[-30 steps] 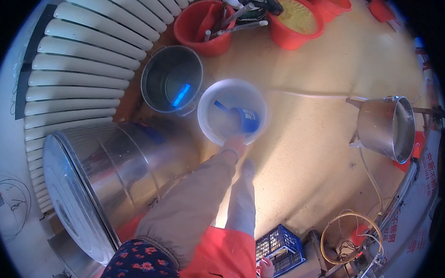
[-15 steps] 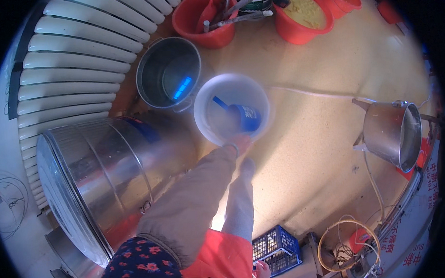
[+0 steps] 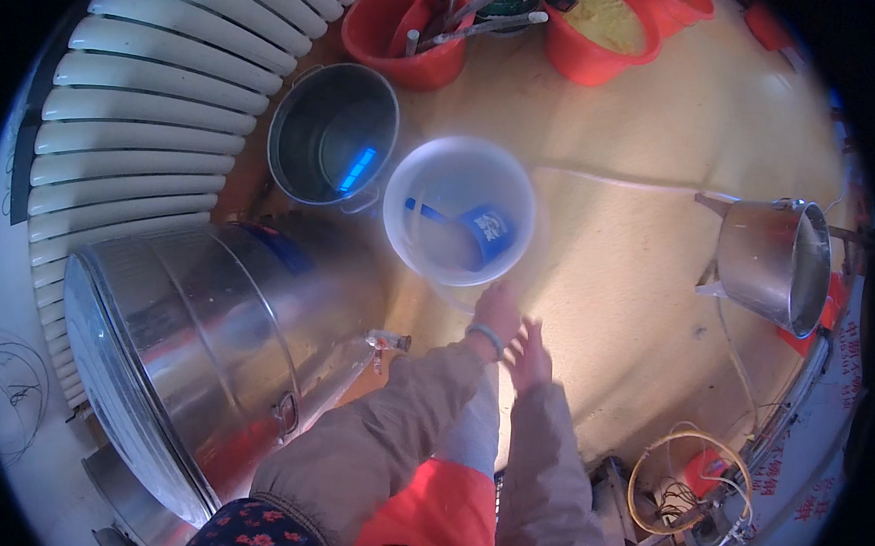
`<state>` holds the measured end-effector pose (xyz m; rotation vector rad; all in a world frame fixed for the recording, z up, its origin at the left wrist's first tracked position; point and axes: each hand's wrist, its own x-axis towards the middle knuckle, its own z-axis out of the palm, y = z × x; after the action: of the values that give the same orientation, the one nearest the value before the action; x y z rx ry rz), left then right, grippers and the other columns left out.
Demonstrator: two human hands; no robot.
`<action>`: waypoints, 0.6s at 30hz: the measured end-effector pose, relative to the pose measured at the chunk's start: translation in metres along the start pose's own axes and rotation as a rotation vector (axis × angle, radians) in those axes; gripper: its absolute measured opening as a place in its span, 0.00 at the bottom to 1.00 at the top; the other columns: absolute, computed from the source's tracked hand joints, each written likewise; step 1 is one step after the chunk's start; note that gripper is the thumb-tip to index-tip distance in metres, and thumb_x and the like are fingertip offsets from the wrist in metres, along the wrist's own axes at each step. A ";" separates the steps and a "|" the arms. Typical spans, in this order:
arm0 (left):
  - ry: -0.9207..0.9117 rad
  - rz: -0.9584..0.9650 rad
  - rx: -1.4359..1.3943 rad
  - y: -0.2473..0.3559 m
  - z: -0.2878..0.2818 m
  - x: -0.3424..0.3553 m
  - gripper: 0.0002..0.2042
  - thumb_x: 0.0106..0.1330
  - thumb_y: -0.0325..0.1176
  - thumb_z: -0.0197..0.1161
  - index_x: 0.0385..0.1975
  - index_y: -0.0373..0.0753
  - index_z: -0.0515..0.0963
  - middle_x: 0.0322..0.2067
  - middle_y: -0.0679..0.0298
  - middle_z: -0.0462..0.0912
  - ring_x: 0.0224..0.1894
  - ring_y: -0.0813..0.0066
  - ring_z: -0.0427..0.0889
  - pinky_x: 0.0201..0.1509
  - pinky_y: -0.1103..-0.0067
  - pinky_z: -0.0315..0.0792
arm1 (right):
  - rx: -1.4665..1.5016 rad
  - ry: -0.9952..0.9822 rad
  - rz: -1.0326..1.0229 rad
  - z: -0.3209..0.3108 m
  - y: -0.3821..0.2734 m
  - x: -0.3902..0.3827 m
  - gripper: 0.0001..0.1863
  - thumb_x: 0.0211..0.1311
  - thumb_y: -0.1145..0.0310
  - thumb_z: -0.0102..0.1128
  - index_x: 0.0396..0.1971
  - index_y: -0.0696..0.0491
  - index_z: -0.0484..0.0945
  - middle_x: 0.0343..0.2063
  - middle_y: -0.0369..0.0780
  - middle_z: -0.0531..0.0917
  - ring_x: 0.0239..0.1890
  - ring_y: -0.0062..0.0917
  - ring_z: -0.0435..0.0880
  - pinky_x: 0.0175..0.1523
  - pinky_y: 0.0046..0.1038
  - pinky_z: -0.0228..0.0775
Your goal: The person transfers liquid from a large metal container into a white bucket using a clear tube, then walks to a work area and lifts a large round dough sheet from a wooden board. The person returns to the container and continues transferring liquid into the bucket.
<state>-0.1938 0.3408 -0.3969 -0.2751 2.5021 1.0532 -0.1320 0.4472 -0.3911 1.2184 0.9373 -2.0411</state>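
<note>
My left hand [image 3: 496,313], with a bracelet at the wrist, reaches to just below the near rim of a translucent white bucket [image 3: 510,188]; whether it touches the bucket and what its fingers hold, I cannot tell. Inside the bucket lies a blue scoop [image 3: 490,233] with a long handle. My right hand [image 3: 532,353] is just below and right of the left one, its fingers apart and slightly curved. A large steel barrel [image 3: 204,360] with a tap lies left of my arms, and a grey metal pot [image 3: 307,131] stands behind the bucket to the left.
Red tubs [image 3: 388,66] with tools and yellow mash [image 3: 600,26] stand at the back. A white radiator [image 3: 136,143] runs along the left. A steel pot on a stand [image 3: 760,263] is at the right, with a hose [image 3: 617,178] across the floor and coiled wires [image 3: 682,479] lower right.
My left hand has moved from the bucket's near rim slightly down and right. My right hand has come up from the lower edge to beside it. The bucket appears a little higher in view.
</note>
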 end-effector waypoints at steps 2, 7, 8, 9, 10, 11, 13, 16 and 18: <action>0.005 0.017 -0.186 0.000 0.002 -0.004 0.12 0.56 0.27 0.52 0.40 0.33 0.71 0.39 0.48 0.71 0.44 0.52 0.71 0.49 0.69 0.66 | 0.231 -0.074 0.003 0.030 -0.014 0.045 0.22 0.62 0.55 0.48 0.50 0.53 0.64 0.44 0.44 0.73 0.43 0.28 0.75 0.45 0.28 0.69; 0.089 0.222 -0.183 -0.048 -0.034 0.012 0.11 0.54 0.26 0.52 0.38 0.34 0.72 0.38 0.52 0.74 0.42 0.53 0.72 0.49 0.70 0.66 | 0.084 0.051 -0.158 0.043 -0.016 0.065 0.08 0.63 0.66 0.45 0.37 0.54 0.64 0.29 0.41 0.72 0.31 0.27 0.75 0.38 0.31 0.71; 0.057 0.202 -0.023 -0.068 -0.049 0.024 0.11 0.54 0.26 0.53 0.37 0.36 0.73 0.37 0.54 0.75 0.42 0.53 0.73 0.49 0.70 0.66 | 0.075 0.039 -0.151 0.040 -0.013 0.060 0.08 0.63 0.66 0.45 0.37 0.53 0.64 0.27 0.38 0.71 0.30 0.25 0.73 0.39 0.31 0.70; 0.023 0.177 0.120 -0.088 -0.061 0.035 0.11 0.53 0.26 0.53 0.37 0.37 0.74 0.36 0.56 0.77 0.42 0.54 0.73 0.49 0.69 0.66 | 0.076 0.019 -0.142 0.037 -0.010 0.056 0.07 0.63 0.66 0.46 0.37 0.52 0.65 0.24 0.36 0.71 0.28 0.24 0.72 0.40 0.31 0.69; 0.023 0.261 0.267 -0.107 -0.071 0.041 0.11 0.53 0.27 0.54 0.36 0.39 0.76 0.37 0.57 0.77 0.43 0.55 0.73 0.49 0.68 0.66 | 0.052 0.038 -0.141 0.034 -0.009 0.054 0.06 0.63 0.67 0.46 0.37 0.51 0.64 0.21 0.35 0.68 0.26 0.23 0.71 0.38 0.32 0.69; -0.041 0.282 0.415 -0.124 -0.079 0.048 0.11 0.52 0.28 0.55 0.36 0.41 0.77 0.37 0.58 0.78 0.44 0.57 0.74 0.49 0.67 0.66 | 0.042 0.039 -0.139 0.031 -0.009 0.053 0.07 0.63 0.66 0.46 0.37 0.51 0.64 0.21 0.34 0.68 0.25 0.23 0.71 0.38 0.31 0.69; -0.168 0.241 0.552 -0.148 -0.090 0.071 0.10 0.52 0.29 0.56 0.35 0.43 0.78 0.37 0.59 0.79 0.45 0.60 0.74 0.50 0.67 0.65 | 0.049 0.031 -0.132 0.024 -0.008 0.053 0.07 0.63 0.65 0.46 0.38 0.51 0.64 0.21 0.34 0.69 0.25 0.23 0.71 0.37 0.31 0.68; -0.317 0.426 0.788 -0.169 -0.103 0.089 0.09 0.51 0.30 0.57 0.32 0.45 0.79 0.36 0.59 0.79 0.46 0.64 0.74 0.50 0.66 0.65 | 0.042 0.006 -0.156 0.010 -0.003 0.060 0.09 0.63 0.64 0.47 0.40 0.51 0.65 0.21 0.34 0.69 0.24 0.23 0.71 0.37 0.30 0.68; -0.432 0.516 0.867 -0.173 -0.105 0.094 0.08 0.50 0.31 0.57 0.31 0.46 0.80 0.35 0.60 0.79 0.46 0.65 0.74 0.49 0.67 0.65 | 0.054 0.011 -0.171 -0.001 0.000 0.067 0.09 0.64 0.64 0.47 0.40 0.51 0.65 0.21 0.34 0.70 0.26 0.23 0.71 0.38 0.30 0.68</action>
<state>-0.2511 0.1431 -0.4825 0.7883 2.3895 0.0604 -0.1600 0.4397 -0.4521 1.2155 1.0289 -2.2075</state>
